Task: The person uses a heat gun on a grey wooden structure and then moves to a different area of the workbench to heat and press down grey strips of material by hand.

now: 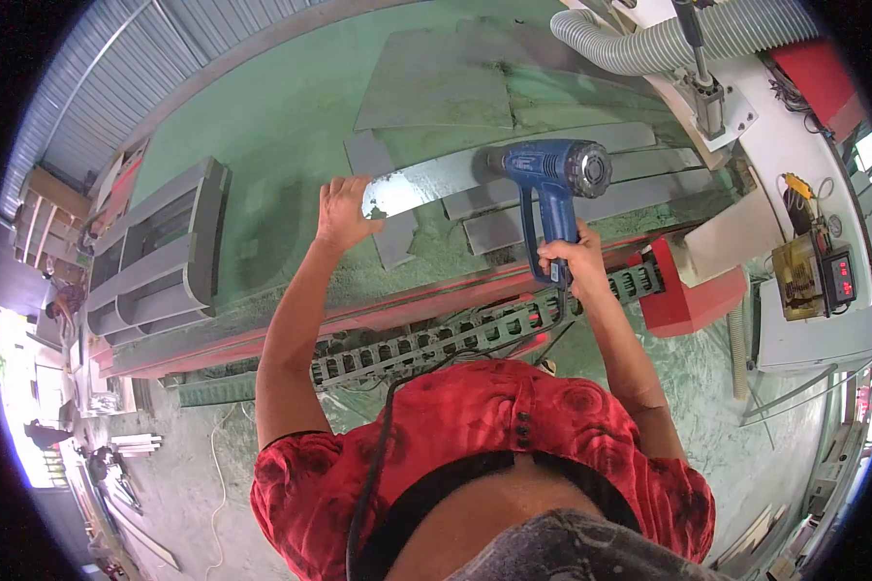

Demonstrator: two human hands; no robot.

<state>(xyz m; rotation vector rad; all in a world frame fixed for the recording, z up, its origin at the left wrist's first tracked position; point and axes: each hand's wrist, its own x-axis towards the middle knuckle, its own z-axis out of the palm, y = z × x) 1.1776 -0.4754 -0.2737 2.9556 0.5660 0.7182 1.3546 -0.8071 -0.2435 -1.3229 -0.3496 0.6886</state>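
Observation:
My right hand [576, 259] is wrapped round the handle of a blue heat gun [552, 169], whose nozzle points left over a flat strip. This strip [426, 184] has a shiny, silvery surface with dark flecks near its left end. My left hand [344, 211] grips that left end, fingers bent over the edge and thumb below. The strip's right part is hidden behind the nozzle and gun body. A black cord runs down from the gun's handle and across the red patterned shirt.
Grey panels [436, 82] and narrow grey strips [639, 194] lie on the green machine bed [271, 136]. A grey slotted frame [155, 257] rests at left. A ribbed hose [669, 48] hangs above right. A cable chain [426, 344] runs along the near edge.

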